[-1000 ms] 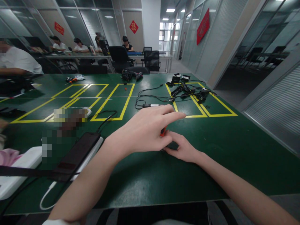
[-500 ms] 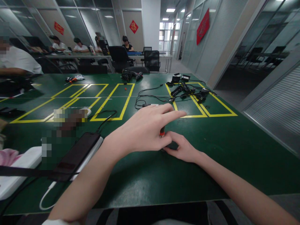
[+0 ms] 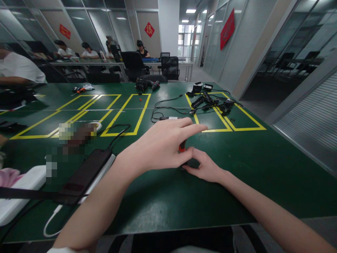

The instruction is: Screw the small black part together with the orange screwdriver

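With the two hands as the centre of a clock, a white casing lies on the green counter between 8 and 9 o'clock, pink cloth against it. At 9 o'clock a black phone rests tilted on a white block. Coiled black cable sits far off at 11. The left hand has its thumb and fingers closed on a red-and-dark piece, perhaps a tool handle, though most of it is hidden; the index finger stretches out between 2 and 3. Just beyond, toward 12, lies a cord with a white label. Directly below the red-and-dark piece, toward 5, a dark object is held in the right hand, thumb and fingers narrowed around it. At 1 o'clock, black gadgets and cords lie heaped across yellow tape.
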Tool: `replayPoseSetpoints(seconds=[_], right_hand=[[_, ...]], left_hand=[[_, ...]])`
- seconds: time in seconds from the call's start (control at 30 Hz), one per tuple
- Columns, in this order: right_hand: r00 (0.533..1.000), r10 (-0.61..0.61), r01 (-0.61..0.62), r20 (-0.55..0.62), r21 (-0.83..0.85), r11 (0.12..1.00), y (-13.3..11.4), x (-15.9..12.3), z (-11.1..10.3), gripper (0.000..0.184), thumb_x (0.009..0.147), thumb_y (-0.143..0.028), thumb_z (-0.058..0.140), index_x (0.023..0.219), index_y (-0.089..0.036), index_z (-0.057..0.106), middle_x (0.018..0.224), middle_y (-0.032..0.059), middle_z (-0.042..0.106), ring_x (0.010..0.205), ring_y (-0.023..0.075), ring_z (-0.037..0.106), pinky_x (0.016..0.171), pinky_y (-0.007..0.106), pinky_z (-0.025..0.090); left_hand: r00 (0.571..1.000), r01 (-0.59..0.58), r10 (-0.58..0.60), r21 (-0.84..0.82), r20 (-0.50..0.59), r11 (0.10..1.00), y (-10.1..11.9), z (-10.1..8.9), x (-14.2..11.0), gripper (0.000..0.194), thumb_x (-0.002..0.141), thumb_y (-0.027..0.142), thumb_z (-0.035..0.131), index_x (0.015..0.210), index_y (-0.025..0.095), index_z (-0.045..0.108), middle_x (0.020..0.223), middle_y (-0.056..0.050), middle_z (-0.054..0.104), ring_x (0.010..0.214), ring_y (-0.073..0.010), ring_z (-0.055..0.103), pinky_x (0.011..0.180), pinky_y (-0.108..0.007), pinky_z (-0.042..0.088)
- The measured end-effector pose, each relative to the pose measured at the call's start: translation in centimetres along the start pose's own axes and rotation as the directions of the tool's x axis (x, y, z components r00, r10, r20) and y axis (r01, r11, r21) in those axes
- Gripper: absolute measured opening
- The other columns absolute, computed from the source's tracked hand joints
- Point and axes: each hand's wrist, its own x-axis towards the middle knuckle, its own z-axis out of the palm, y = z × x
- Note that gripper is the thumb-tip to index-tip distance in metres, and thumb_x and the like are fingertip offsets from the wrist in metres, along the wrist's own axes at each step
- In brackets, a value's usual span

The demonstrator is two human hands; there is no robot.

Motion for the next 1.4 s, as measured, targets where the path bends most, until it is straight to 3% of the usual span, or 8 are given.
replayPoseSetpoints(seconds=[0.2, 0.33, 0.43, 0.53, 0.63, 0.83, 1.1, 1.4], right_hand=[[1.000, -0.009, 0.009, 0.006, 0.004, 1.000, 0.16, -0.08, 0.10, 0.029, 0.089, -0.015, 0.071, 0.116, -0.023, 0.064, 0.107, 0.0058, 0.072, 0.098, 0.0239, 0.068, 0.087, 0.039, 0.054], [1.000, -0.004, 0.004, -0.002, 0.003, 1.000, 0.16, -0.10, 0.12, 0.030, 0.089, -0.015, 0.072, 0.116, -0.023, 0.063, 0.106, 0.0059, 0.072, 0.097, 0.0242, 0.068, 0.087, 0.039, 0.054], [1.000, -0.008, 0.008, 0.013, 0.007, 1.000, 0.12, -0.08, 0.10, 0.032, 0.089, -0.014, 0.071, 0.119, -0.024, 0.063, 0.109, 0.0059, 0.073, 0.100, 0.0244, 0.068, 0.089, 0.040, 0.055], [1.000, -0.010, 0.010, 0.006, 0.004, 1.000, 0.09, -0.07, 0.09, 0.032, 0.089, -0.014, 0.071, 0.119, -0.023, 0.063, 0.109, 0.0062, 0.073, 0.100, 0.0243, 0.068, 0.089, 0.040, 0.055], [1.000, 0.001, -0.001, 0.006, 0.006, 1.000, 0.03, -0.05, 0.07, 0.032, 0.089, -0.015, 0.071, 0.118, -0.023, 0.063, 0.109, 0.0064, 0.073, 0.100, 0.0246, 0.069, 0.089, 0.040, 0.055], [1.000, -0.006, 0.006, 0.011, 0.010, 1.000, -0.05, 0.01, 0.00, 0.032, 0.089, -0.015, 0.071, 0.118, -0.024, 0.063, 0.108, 0.0058, 0.073, 0.097, 0.0239, 0.068, 0.087, 0.040, 0.055], [1.000, -0.014, 0.014, 0.009, 0.014, 1.000, -0.07, 0.03, 0.02, 0.031, 0.089, -0.014, 0.071, 0.117, -0.023, 0.064, 0.108, 0.0061, 0.073, 0.099, 0.0240, 0.068, 0.088, 0.039, 0.055], [1.000, -0.008, 0.008, 0.000, 0.007, 1.000, 0.01, -0.05, 0.06, 0.030, 0.089, -0.015, 0.071, 0.117, -0.023, 0.064, 0.107, 0.0060, 0.073, 0.097, 0.0238, 0.068, 0.086, 0.039, 0.055]], left_hand=[[1.000, 0.011, -0.011, -0.013, 0.017, 1.000, -0.05, 0.16, -0.06, 0.051, 0.094, 0.019, 0.053, 0.144, 0.025, 0.056, 0.118, -0.006, 0.068, 0.096, -0.0209, 0.070, 0.082, -0.032, 0.054], [1.000, -0.020, 0.020, -0.027, -0.005, 0.999, -0.05, 0.15, -0.06, 0.050, 0.092, 0.019, 0.057, 0.142, 0.023, 0.059, 0.123, -0.008, 0.067, 0.106, -0.0231, 0.068, 0.088, -0.033, 0.054], [1.000, -0.007, 0.007, -0.036, 0.012, 0.999, -0.04, 0.08, -0.03, 0.050, 0.092, 0.013, 0.053, 0.141, 0.024, 0.059, 0.114, -0.006, 0.068, 0.096, -0.0196, 0.069, 0.079, -0.029, 0.053], [1.000, 0.007, -0.007, -0.029, 0.010, 1.000, 0.00, 0.02, -0.01, 0.045, 0.094, 0.018, 0.055, 0.138, 0.023, 0.061, 0.106, -0.005, 0.069, 0.091, -0.0196, 0.068, 0.076, -0.029, 0.052], [1.000, -0.025, 0.025, -0.035, -0.001, 0.999, 0.03, -0.02, 0.00, 0.047, 0.091, 0.016, 0.055, 0.137, 0.022, 0.062, 0.111, -0.006, 0.068, 0.099, -0.0211, 0.067, 0.082, -0.031, 0.052], [1.000, -0.001, 0.001, -0.009, 0.000, 1.000, 0.10, -0.04, -0.03, 0.047, 0.092, 0.018, 0.053, 0.139, 0.024, 0.060, 0.119, -0.007, 0.067, 0.092, -0.0194, 0.068, 0.078, -0.030, 0.053], [1.000, 0.019, -0.019, -0.003, 0.001, 1.000, 0.22, -0.11, -0.06, 0.067, 0.090, 0.014, 0.051, 0.156, 0.025, 0.043, 0.119, -0.006, 0.068, 0.098, -0.0203, 0.068, 0.081, -0.030, 0.054], [1.000, 0.010, -0.010, 0.000, 0.000, 1.000, 0.21, -0.03, -0.04, 0.055, 0.093, 0.019, 0.052, 0.148, 0.025, 0.053, 0.118, -0.006, 0.068, 0.094, -0.0197, 0.069, 0.078, -0.030, 0.053]])
